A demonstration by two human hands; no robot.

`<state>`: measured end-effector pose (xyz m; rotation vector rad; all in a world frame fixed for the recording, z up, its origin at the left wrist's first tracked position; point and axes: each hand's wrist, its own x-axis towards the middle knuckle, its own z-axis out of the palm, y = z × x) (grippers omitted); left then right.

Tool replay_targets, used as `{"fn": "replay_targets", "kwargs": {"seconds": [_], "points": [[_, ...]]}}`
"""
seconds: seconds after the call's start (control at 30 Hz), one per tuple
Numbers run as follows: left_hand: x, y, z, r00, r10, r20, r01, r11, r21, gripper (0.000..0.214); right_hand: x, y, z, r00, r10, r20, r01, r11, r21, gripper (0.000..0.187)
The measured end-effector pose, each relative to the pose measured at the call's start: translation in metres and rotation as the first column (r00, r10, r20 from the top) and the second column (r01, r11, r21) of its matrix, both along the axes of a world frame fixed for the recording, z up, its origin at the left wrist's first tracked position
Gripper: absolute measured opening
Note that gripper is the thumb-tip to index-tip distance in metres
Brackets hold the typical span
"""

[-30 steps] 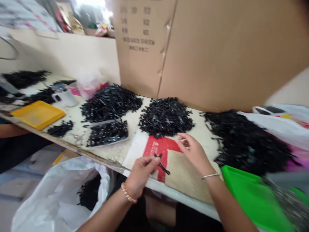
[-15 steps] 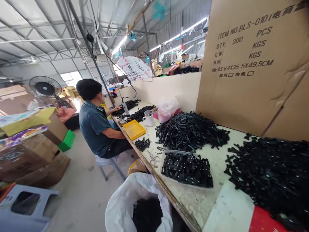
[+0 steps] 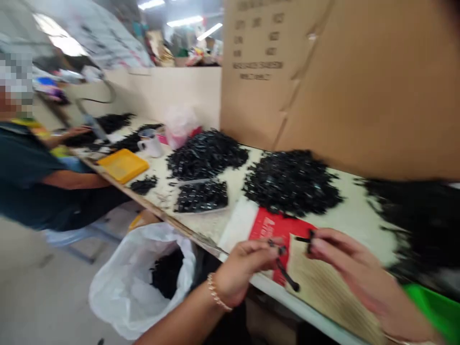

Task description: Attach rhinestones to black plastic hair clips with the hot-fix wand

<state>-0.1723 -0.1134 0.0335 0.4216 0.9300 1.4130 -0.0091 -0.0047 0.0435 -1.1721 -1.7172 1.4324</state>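
Observation:
My left hand [image 3: 244,266], with a beaded bracelet on the wrist, is closed over the table's front edge. It pinches a short black strap [image 3: 288,277] whose rounded end hangs down past the fingers. To its right, my right hand [image 3: 347,256] is also closed, gripping another small black strap piece [image 3: 304,239] between thumb and fingers. The two pieces are apart, and motion blur hides their finer detail. Beneath the hands lie a ribbed beige mat [image 3: 334,292] and a red printed sheet [image 3: 266,225].
Piles of black pieces [image 3: 291,184] cover much of the table. A clear plastic tray [image 3: 201,211] holds more. A white sack [image 3: 115,292] stands at the table's front, left of me. A co-worker [image 3: 25,177] sits farther left. A large carton [image 3: 341,86] stands behind; a green bin [image 3: 431,306] is at right.
My view has swung to the right and down. Both my hands have come into view, each with a black piece in it. The co-worker now appears at the left edge.

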Motion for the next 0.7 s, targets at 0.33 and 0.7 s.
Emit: {"fn": "replay_targets", "kwargs": {"seconds": [0.33,0.7], "points": [[0.018,-0.016,0.025,0.991,-0.135,-0.010,0.134,0.990,-0.051,0.019,0.028,-0.036,0.009,0.960,0.211,-0.183,-0.219,0.976,-0.022,0.027],[0.027,-0.017,0.012,0.992,-0.122,0.020,0.124,0.980,-0.155,0.026,0.035,-0.039,-0.008,0.936,0.248,-0.250,-0.299,0.935,-0.192,0.028]]}}
